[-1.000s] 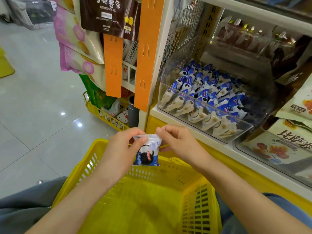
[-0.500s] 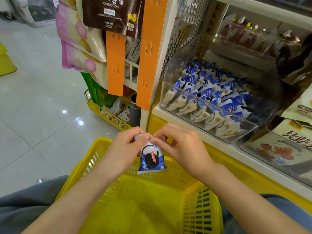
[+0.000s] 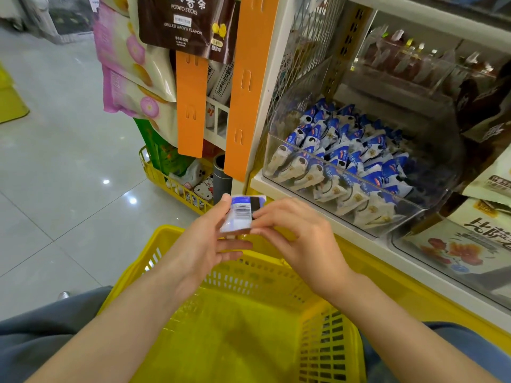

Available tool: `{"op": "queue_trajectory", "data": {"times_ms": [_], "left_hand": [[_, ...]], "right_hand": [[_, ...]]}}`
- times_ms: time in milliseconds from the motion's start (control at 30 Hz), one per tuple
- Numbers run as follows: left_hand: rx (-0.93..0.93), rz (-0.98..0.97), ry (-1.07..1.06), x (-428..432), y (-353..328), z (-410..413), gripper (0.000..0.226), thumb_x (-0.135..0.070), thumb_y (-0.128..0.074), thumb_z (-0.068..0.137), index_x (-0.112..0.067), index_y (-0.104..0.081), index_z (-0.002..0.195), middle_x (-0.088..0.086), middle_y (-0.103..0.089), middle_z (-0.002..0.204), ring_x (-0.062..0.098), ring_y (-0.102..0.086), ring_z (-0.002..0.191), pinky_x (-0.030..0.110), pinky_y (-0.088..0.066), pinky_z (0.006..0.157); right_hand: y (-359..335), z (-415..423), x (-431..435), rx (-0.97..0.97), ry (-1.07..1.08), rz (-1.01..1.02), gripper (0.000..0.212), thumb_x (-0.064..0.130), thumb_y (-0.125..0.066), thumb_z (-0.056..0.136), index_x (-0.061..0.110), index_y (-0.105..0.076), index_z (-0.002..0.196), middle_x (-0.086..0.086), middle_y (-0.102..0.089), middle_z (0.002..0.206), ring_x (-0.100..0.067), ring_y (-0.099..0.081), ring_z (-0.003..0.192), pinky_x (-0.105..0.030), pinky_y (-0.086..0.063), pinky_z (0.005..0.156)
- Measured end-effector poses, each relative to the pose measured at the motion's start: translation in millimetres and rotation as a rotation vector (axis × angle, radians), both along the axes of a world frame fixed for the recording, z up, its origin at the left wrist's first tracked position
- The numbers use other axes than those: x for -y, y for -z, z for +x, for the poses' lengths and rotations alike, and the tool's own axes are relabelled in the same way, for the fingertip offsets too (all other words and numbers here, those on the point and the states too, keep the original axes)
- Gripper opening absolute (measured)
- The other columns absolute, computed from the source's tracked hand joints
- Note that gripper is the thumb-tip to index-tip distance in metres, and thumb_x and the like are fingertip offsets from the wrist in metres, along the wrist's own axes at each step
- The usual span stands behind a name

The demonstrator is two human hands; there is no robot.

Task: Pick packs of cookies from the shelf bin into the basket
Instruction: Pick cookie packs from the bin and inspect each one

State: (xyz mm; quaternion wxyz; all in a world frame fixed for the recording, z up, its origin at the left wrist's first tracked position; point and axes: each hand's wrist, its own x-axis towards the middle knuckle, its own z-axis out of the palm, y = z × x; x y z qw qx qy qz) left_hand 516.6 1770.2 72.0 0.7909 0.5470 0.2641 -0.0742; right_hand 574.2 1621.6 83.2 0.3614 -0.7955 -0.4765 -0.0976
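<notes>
A small blue-and-white cookie pack [image 3: 241, 214] is held between both hands above the far rim of the yellow basket [image 3: 326, 322]; its barcode side faces me. My left hand [image 3: 210, 241] holds its left edge with thumb and fingers. My right hand [image 3: 293, 233] pinches its right edge. The basket sits on my lap and looks empty inside. A clear shelf bin [image 3: 431, 205] on the right holds several more blue-and-white cookie packs [image 3: 345, 158].
Orange hanging strips [image 3: 249, 87] and hanging snack bags [image 3: 130, 67] stand left of the bin. A low yellow wire rack [image 3: 171, 183] with small goods sits on the tiled floor. More clear bins with other snacks [image 3: 456, 244] lie right of and above the cookie bin.
The pack has been turned in both hands from its front, showing the cookie picture, to its barcode side, and tilted flatter. Both hands stay above the basket's far rim.
</notes>
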Motion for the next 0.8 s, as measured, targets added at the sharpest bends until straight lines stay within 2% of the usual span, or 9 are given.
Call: {"op": "queue_trajectory", "data": {"times_ms": [100,167,267,333,400,533,600,700,800], "left_hand": [[0.112,0.086,-0.122,-1,1,0,0.020,-0.028,-0.053,0.091,-0.017,-0.068,0.097,0.000,-0.073,0.085,0.010,-0.067,0.074,0.024,-0.049,0.064],[0.165,0.189,-0.120,-2,1,0,0.019,-0.026,-0.053,0.092,-0.019,-0.067,0.101,-0.001,-0.073,0.091,0.012,-0.067,0.083,0.024,-0.049,0.066],[0.204,0.240,-0.009,-1,1,-3,0.022,-0.028,-0.051,0.092,-0.022,-0.064,0.109,-0.002,-0.073,0.098,0.012,-0.068,0.089,0.022,-0.052,0.070],[0.219,0.280,0.088,3,1,-5,0.023,-0.027,-0.050,0.093,-0.023,-0.062,0.112,-0.004,-0.073,0.098,0.010,-0.068,0.090,0.023,-0.054,0.073],[0.238,0.339,0.106,8,4,-5,0.024,-0.024,-0.050,0.093,-0.023,-0.058,0.115,-0.004,-0.072,0.099,0.008,-0.068,0.089,0.022,-0.053,0.074],[0.326,0.748,-0.067,9,12,-4,0.030,-0.017,-0.059,0.088,-0.026,-0.047,0.114,-0.011,-0.057,0.105,-0.001,-0.057,0.086,0.015,-0.048,0.069],[0.392,0.896,-0.051,10,14,-5,0.025,-0.022,-0.058,0.087,-0.030,-0.047,0.107,-0.011,-0.055,0.106,-0.002,-0.055,0.088,0.014,-0.046,0.069],[0.403,0.878,0.011,14,17,-8,0.024,-0.046,-0.055,0.077,-0.040,-0.047,0.099,-0.017,-0.054,0.101,-0.007,-0.053,0.087,0.011,-0.046,0.067],[0.384,0.881,0.003,13,18,-6,0.022,-0.044,-0.062,0.075,-0.042,-0.046,0.091,-0.019,-0.055,0.096,-0.006,-0.055,0.083,0.015,-0.049,0.066]], "right_hand": [[3,-4,-1,0.017,-0.033,-0.066,0.017,0.023,-0.058,0.088,0.011,-0.068,0.092,0.001,-0.066,0.100,-0.011,-0.060,0.096,-0.022,-0.047,0.083],[2,-6,-3,-0.225,0.053,0.033,0.013,0.022,-0.054,0.092,0.017,-0.062,0.101,0.008,-0.063,0.102,-0.001,-0.057,0.098,-0.015,-0.048,0.082],[-1,-1,-6,-0.607,0.192,0.146,0.012,0.021,-0.049,0.093,0.028,-0.051,0.104,0.015,-0.059,0.103,-0.001,-0.060,0.094,-0.017,-0.053,0.074],[-2,3,-7,-0.886,0.165,0.236,0.010,0.019,-0.046,0.095,0.023,-0.054,0.098,0.009,-0.063,0.097,-0.001,-0.064,0.082,-0.016,-0.053,0.063],[-4,4,-7,-1.036,0.135,0.255,0.014,0.017,-0.044,0.096,0.015,-0.058,0.097,0.003,-0.067,0.091,0.000,-0.065,0.074,-0.016,-0.052,0.059],[-1,4,-9,-1.105,0.179,0.305,0.008,0.012,-0.051,0.093,0.007,-0.056,0.088,-0.011,-0.063,0.087,-0.007,-0.061,0.066,-0.019,-0.053,0.053],[2,3,-10,-1.092,0.199,0.312,0.006,0.011,-0.053,0.091,0.007,-0.053,0.087,-0.010,-0.061,0.085,-0.004,-0.062,0.062,-0.019,-0.053,0.051],[6,0,-13,-1.031,0.166,0.266,0.006,0.011,-0.055,0.090,0.012,-0.052,0.085,0.000,-0.062,0.081,-0.001,-0.063,0.061,-0.021,-0.055,0.053],[9,-1,-14,-0.986,0.155,0.234,0.010,0.011,-0.056,0.090,0.019,-0.053,0.084,0.003,-0.062,0.083,0.001,-0.062,0.063,-0.021,-0.056,0.056]]}}
